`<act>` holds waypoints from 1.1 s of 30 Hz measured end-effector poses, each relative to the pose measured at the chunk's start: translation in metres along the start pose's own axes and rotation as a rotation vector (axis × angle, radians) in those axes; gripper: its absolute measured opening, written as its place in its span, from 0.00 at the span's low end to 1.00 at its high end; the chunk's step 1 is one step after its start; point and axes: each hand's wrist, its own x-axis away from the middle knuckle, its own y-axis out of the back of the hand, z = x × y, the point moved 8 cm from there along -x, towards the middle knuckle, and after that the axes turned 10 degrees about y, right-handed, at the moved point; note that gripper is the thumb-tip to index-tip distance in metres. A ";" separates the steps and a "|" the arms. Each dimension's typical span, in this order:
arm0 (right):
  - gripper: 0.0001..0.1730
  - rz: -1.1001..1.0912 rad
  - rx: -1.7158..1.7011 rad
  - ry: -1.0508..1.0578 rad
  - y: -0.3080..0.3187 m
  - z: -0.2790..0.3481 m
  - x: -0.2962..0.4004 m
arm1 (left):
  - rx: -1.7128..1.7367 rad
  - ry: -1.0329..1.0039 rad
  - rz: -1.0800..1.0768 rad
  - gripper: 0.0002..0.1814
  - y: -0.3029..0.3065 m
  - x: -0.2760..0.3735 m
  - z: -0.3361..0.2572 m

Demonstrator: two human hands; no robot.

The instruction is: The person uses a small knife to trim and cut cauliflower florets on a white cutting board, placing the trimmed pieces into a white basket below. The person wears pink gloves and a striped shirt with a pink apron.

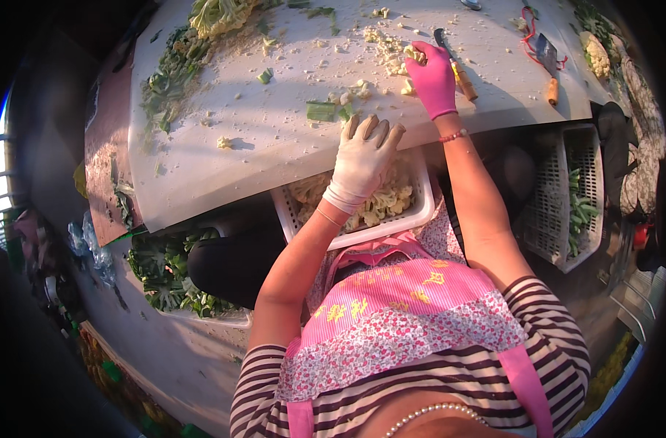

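Note:
My right hand (434, 79), in a pink glove, is over the white tabletop (201, 180) with a small cauliflower floret (414, 53) between thumb and fingers. Cauliflower crumbs and florets (385, 46) lie just beside it. Against its other side is a knife (464, 82) with a dark curved blade and wooden handle, lying on the table. My left hand (363, 159), in a white glove with tan fingertips, is at the table's front edge with fingers apart, nothing visible in it. Below it, a white plastic basket (360, 236) of cauliflower florets (379, 208) is partly hidden by the hand and tabletop.
A second knife (552, 90) with a red cord lies at the table's right. Cauliflower heads (221, 16) and leaf scraps (169, 76) line the left. Crates of greens stand on the floor: leaves (169, 268) at left, a white slotted crate (546, 202) at right.

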 end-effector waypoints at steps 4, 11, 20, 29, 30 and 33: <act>0.21 0.109 0.288 0.325 -0.014 0.042 -0.005 | 0.011 -0.023 -0.046 0.25 -0.006 -0.003 0.022; 0.17 0.795 -0.094 0.392 -0.074 0.097 0.039 | 0.065 -0.019 -0.127 0.26 0.021 0.013 0.063; 0.21 0.680 -0.387 0.039 0.004 0.100 0.039 | 0.032 0.015 0.107 0.34 0.017 0.023 0.040; 0.24 -0.016 0.085 0.087 -0.123 0.054 -0.010 | -0.035 -0.115 0.203 0.33 0.003 -0.056 0.108; 0.23 0.062 0.001 0.069 -0.160 0.081 -0.013 | -0.106 -0.108 0.193 0.32 0.019 -0.052 0.141; 0.23 0.066 -0.408 0.220 -0.215 0.162 -0.035 | -0.369 0.021 0.146 0.30 0.080 -0.031 0.265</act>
